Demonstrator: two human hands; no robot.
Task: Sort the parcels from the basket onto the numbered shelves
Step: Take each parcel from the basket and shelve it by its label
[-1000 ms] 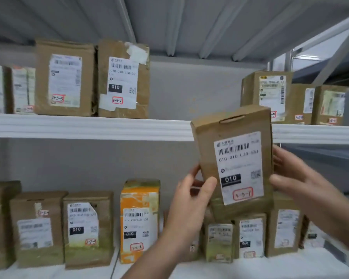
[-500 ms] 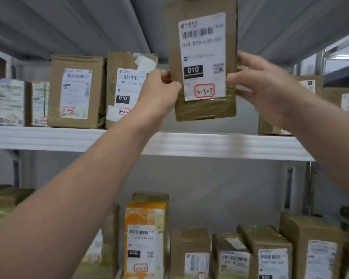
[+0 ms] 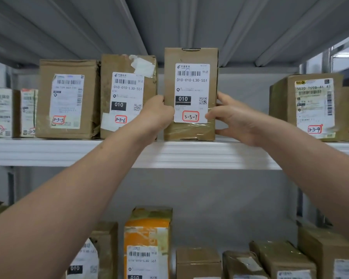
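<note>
A tall brown cardboard parcel [image 3: 190, 57] with a white label marked 3-3-7 stands upright on the upper white shelf [image 3: 189, 154]. My left hand [image 3: 156, 115] grips its left edge and my right hand [image 3: 233, 117] grips its right edge, thumb on the label's lower corner. The parcel sits just right of the box marked 3-3-6 [image 3: 127, 93]. Its base rests on the shelf. The basket is out of view.
Box 3-3-5 [image 3: 68, 97] and smaller packets stand further left. A gap lies between the held parcel and box 3-3-9 [image 3: 308, 105] at the right. On the lower shelf stand an orange parcel [image 3: 147, 242] and several brown boxes.
The parcel came up from below the shelf, passed high near the shelf above, and now stands on the upper shelf beside box 3-3-6. Both hands stayed on it.
</note>
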